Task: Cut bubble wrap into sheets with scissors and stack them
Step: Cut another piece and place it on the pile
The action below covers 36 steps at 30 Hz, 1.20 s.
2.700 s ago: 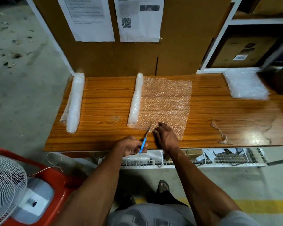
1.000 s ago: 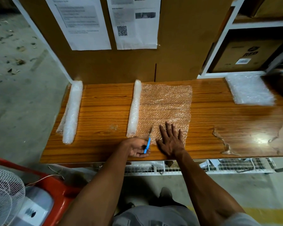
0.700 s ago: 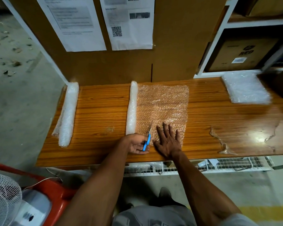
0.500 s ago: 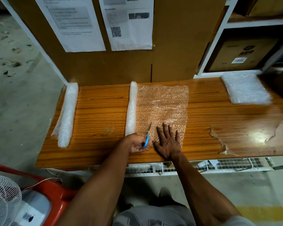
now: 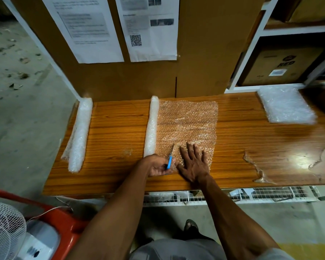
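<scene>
the left hand [image 5: 159, 167] has its grip clamped on the blue-handled scissors [image 5: 169, 159], blades pointing away into the near edge of the bubble wrap sheet [image 5: 188, 124]. the sheet lies flat on the wooden counter [image 5: 116, 128], unrolled from the roll [image 5: 152, 126] at its left edge. the right hand [image 5: 194, 163] presses the sheet down just beside the blades, fingers straight and spread. a stack of cut sheets [image 5: 284, 106] sits at the far right, and a second roll [image 5: 79, 134] lies at the left end.

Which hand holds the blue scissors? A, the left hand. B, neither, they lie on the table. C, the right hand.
A: the left hand grips the blue scissors, while the right hand lies flat on the bubble wrap sheet.
</scene>
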{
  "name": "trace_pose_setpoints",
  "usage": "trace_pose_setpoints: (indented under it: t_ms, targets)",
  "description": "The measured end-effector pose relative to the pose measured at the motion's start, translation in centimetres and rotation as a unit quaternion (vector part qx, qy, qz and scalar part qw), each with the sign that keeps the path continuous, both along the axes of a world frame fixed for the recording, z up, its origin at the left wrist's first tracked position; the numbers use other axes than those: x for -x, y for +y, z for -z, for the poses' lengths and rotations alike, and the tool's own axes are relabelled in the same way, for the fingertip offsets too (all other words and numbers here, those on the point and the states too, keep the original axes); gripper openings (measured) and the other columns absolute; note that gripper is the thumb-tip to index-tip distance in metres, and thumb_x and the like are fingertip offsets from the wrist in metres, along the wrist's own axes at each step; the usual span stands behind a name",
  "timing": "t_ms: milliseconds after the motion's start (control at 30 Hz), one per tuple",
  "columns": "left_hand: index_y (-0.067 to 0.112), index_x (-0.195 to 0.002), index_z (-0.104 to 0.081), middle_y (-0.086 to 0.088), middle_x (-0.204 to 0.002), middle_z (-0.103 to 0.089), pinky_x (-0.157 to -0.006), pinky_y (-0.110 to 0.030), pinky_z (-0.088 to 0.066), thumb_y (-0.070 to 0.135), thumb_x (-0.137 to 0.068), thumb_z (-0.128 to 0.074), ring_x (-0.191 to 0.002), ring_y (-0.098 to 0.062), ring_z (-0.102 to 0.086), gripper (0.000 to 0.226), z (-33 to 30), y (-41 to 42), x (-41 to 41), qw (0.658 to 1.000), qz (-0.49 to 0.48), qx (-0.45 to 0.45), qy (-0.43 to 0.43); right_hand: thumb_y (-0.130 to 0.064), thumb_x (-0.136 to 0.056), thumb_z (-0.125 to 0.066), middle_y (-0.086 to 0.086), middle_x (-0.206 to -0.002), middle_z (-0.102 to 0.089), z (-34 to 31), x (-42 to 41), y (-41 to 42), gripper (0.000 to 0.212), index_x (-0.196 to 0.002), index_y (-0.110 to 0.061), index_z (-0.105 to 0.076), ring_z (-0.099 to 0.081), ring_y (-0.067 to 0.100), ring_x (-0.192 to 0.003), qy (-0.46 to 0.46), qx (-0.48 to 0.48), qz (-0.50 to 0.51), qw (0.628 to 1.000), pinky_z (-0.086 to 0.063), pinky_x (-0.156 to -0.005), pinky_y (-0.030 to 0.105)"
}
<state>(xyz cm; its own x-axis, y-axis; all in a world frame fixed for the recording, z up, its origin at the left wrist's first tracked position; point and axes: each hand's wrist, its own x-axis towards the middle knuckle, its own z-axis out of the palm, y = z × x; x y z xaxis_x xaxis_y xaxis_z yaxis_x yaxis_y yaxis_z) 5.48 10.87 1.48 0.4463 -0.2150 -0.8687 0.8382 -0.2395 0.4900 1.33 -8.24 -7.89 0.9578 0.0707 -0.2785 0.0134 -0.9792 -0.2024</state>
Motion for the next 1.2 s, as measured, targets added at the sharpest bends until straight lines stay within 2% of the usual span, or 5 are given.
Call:
trace_pose_setpoints:
  t_ms: [467, 667, 900, 1067, 1200]
  targets:
    - [0.009, -0.099, -0.072, -0.015, -0.109, -0.064, -0.076, -0.031, -0.064, 0.017, -0.097, -0.072, -0.092, -0.019, -0.065, 0.008, 0.7, -1.2, -1.3, 1.000, 0.003, -0.015, -0.010, -0.079, -0.099, -0.018, 0.003, -0.170, 0.028, -0.2, 0.4, -0.3, 0.086, -0.165, -0.035, 0.013, 0.027, 0.028, -0.157, -0.008, -0.006, -0.007, 1.000, 0.015, -0.124, 0.059]
    - [-0.001, -0.102, -0.068, -0.009, -0.090, -0.073, -0.058, -0.024, -0.061, 0.003, -0.097, -0.068, -0.084, -0.019, -0.071, 0.006, 1.2, -1.7, -1.2, 0.999, 0.006, -0.045, -0.029, -0.080, -0.098, -0.020, 0.003, -0.171, 0.026, 0.0, 0.5, -0.5, 0.087, -0.166, -0.035, 0.011, 0.026, 0.028, -0.157, -0.011, -0.011, -0.006, 1.000, 0.015, -0.124, 0.059]
    - [0.005, -0.105, -0.068, -0.011, -0.096, -0.075, -0.055, -0.025, -0.058, 0.015, -0.093, -0.076, -0.076, -0.016, -0.074, 0.017, 1.1, -1.1, -1.4, 0.999, 0.023, -0.043, -0.010, -0.071, -0.104, -0.021, 0.002, -0.174, 0.011, 0.0, -0.3, -0.8, 0.074, -0.166, -0.030, -0.019, 0.014, 0.024, -0.160, -0.065, -0.040, 0.022, 0.997, 0.010, -0.127, 0.057]
    - [0.008, -0.095, -0.068, -0.011, -0.094, -0.072, -0.068, -0.029, -0.059, 0.014, -0.099, -0.068, -0.084, -0.018, -0.071, 0.008, 1.3, -1.2, -1.5, 0.999, 0.027, -0.027, 0.013, -0.072, -0.103, -0.018, 0.003, -0.172, 0.023, -0.2, -1.8, -1.5, 0.082, -0.167, -0.029, 0.011, 0.022, 0.028, -0.159, -0.031, -0.013, 0.006, 0.999, 0.013, -0.126, 0.059]
    - [0.006, -0.100, -0.067, -0.013, -0.102, -0.069, -0.078, -0.037, -0.061, 0.021, -0.097, -0.071, -0.090, -0.022, -0.069, 0.016, 1.1, -1.4, -1.6, 0.999, 0.032, -0.013, 0.018, -0.077, -0.100, -0.012, 0.004, -0.170, 0.029, 0.1, -1.7, -2.1, 0.085, -0.165, -0.031, 0.017, 0.028, 0.029, -0.156, -0.010, 0.001, -0.005, 1.000, 0.017, -0.124, 0.060]
